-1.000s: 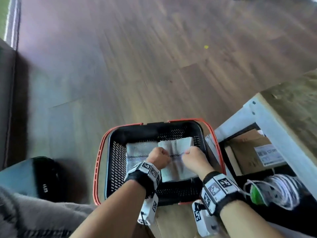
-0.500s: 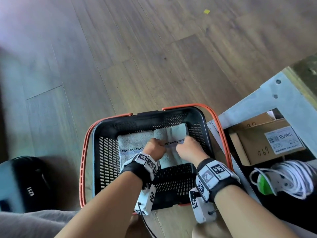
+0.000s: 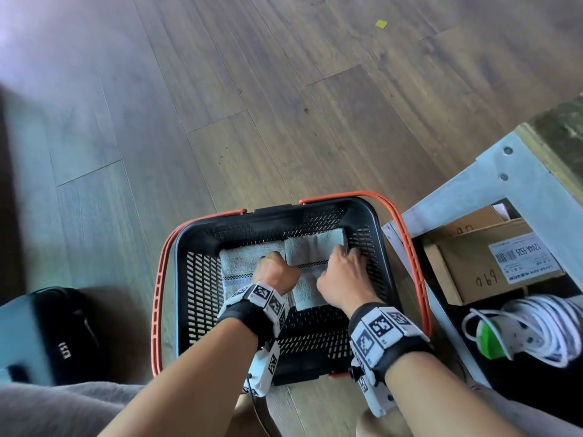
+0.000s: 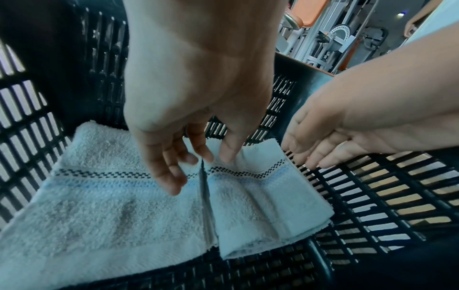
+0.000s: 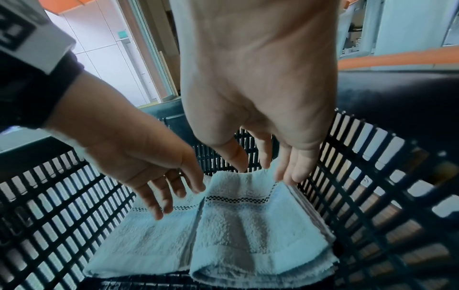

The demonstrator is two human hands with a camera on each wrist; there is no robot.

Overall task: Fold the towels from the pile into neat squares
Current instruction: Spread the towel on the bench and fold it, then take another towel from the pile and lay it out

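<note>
Two light blue folded towels with a dark checked stripe lie side by side on the floor of a black mesh basket (image 3: 202,279). The left towel (image 3: 239,263) (image 4: 111,206) lies flat. The right towel (image 3: 312,247) (image 5: 248,225) is a thicker folded stack right up against it. My left hand (image 3: 274,272) (image 4: 198,162) hangs over the seam with its fingers loose and the thumb touching the right towel. My right hand (image 3: 342,272) (image 5: 263,166) has straight fingers at that towel's far right edge, next to the basket wall. Neither hand holds anything.
The basket has orange handles (image 3: 407,234) and stands on a wooden floor. Right of it are a grey metal table leg (image 3: 492,190), a cardboard box (image 3: 492,257) and a coiled white cable (image 3: 536,326). A black bag (image 3: 53,335) sits at the left.
Both hands gripped the right towel a second ago and lowered it beside the left one. Their fingers have since loosened and let go of it.
</note>
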